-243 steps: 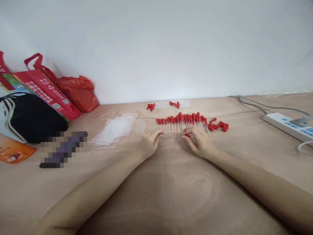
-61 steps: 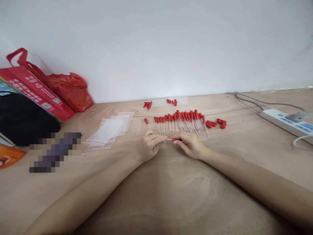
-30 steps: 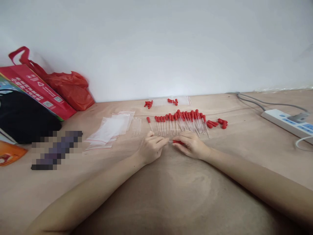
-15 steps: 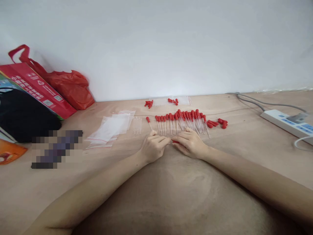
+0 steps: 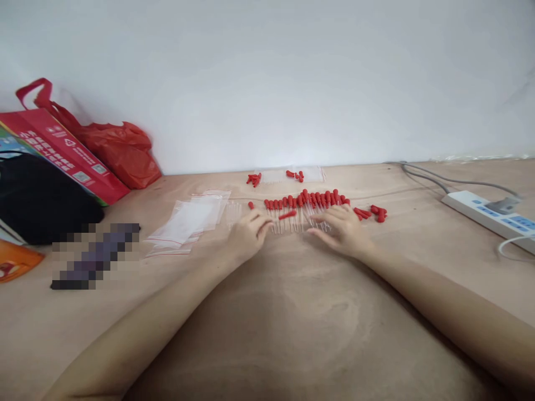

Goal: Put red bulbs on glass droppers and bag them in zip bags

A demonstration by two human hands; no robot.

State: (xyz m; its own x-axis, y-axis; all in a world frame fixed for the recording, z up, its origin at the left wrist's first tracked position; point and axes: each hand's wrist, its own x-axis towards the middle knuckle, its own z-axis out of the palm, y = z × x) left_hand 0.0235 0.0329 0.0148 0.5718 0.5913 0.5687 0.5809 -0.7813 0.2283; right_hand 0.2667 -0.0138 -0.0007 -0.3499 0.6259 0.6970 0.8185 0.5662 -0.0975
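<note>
Landmark: dropper row (image 5: 288, 203), clear tubes side by side on the wooden surface (image 5: 292, 323), red bulbs at their far ends.
Left hand (image 5: 246, 234): at the near left part of the dropper row. Fingers together, clamped on the held dropper.
Held dropper (image 5: 287, 215): over the dropper row, roughly crosswise to it; red bulb toward the right hand. Bulb appears fitted; the joint is too small to verify.
Right hand (image 5: 346, 231): at the near right part of the dropper row. Fingers apart, nothing visible between them; contact with the tubes beneath cannot be confirmed.
Separate red bulb (image 5: 251, 205): just left of the dropper row. Any tube below it is hidden.
Bare tubes (image 5: 234, 211): left of the dropper row, without bulbs.
Loose bulbs, right end (image 5: 379, 213): two small groups, just right of the dropper row.
Loose bulbs, far side (image 5: 253, 179): beyond the dropper row; second cluster (image 5: 295, 175) on a clear bag (image 5: 313, 174).
Fitted status: judged partial. Most tubes in view carry bulbs; the bare tubes and several bulb groups are unjoined.
Resealable bags (image 5: 190, 220): overlapping, flat, left of the dropper row and the bare tubes.
Power strip (image 5: 493, 211): well right of the dropper row, plug (image 5: 505, 205) inserted.
Red plastic bag (image 5: 121, 153): well left of the dropper row, against the wall (image 5: 267, 83).
</note>
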